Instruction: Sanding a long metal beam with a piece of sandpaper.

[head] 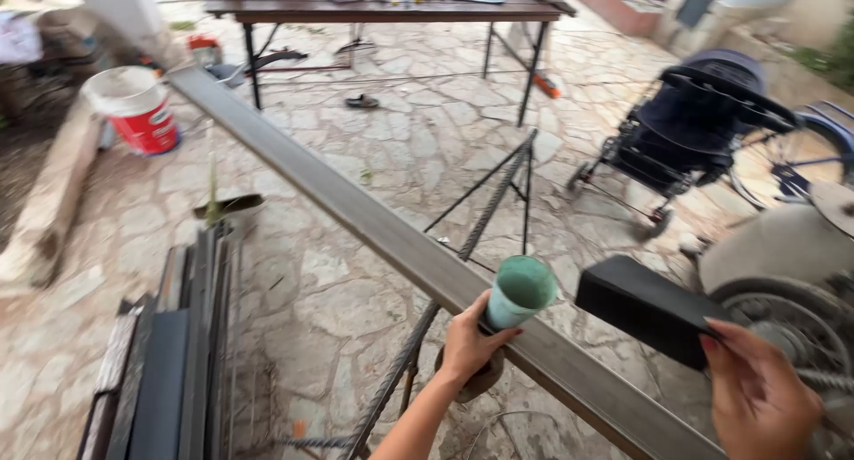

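My left hand [469,340] grips a tool with a green cone-shaped head [519,293], held against the near side of a long grey metal bar [356,213]. The bar runs diagonally from upper left to lower right and rests on a rebar trestle [485,213]. My right hand [756,393] holds a black rectangular block [647,307] just past the bar, to the right of the green head. The lower part of the tool is hidden behind my left hand.
A stack of dark metal profiles [182,353] lies at lower left. A white and red bucket [135,108] stands at left. A dark table [382,11] with items stands at the back. A stroller [703,122] and a wheel [783,322] stand at right on stone paving.
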